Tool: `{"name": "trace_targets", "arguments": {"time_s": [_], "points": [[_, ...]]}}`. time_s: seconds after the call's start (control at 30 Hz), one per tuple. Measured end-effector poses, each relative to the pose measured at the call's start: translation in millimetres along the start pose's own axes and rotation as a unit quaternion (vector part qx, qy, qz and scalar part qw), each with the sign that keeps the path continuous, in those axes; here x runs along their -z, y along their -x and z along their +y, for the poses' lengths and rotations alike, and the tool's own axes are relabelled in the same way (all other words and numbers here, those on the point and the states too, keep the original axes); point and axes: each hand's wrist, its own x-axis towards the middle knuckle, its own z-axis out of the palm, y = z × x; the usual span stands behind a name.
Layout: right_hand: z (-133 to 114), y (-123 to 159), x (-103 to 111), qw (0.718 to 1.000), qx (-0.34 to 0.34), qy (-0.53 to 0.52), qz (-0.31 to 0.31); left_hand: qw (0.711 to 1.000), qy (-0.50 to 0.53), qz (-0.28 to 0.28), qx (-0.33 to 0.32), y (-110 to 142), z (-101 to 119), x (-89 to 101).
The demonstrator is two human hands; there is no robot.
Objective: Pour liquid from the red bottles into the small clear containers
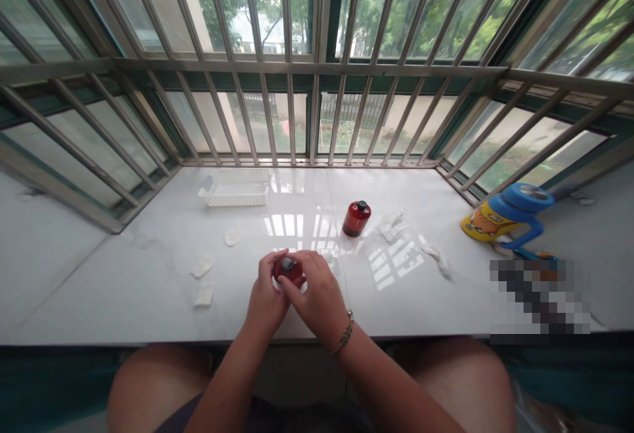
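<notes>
Fingers of the left hand (270, 291) and right hand (314, 288) are wrapped around a small red bottle with a black cap (288, 269), held between them over the near part of the glossy white tabletop (148, 288). Beyond the hands and to the right stands a translucent red bottle with a black top (357, 219), near a crumpled clear plastic wrapper (393, 224). A white perforated plastic basket (235, 195) lies at the far left, and a blue-and-yellow handled flask (505, 214) leans at the right.
</notes>
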Motion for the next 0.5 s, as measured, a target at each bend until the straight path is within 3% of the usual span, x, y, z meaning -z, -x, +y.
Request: {"name": "trace_targets", "arguments": {"time_s": [0.5], "points": [[6.3, -5.0, -6.2, 1.0, 0.0, 0.02, 0.012, 1.0, -0.016, 0.001, 0.017, -0.8, 9.1, 1.5]]}}
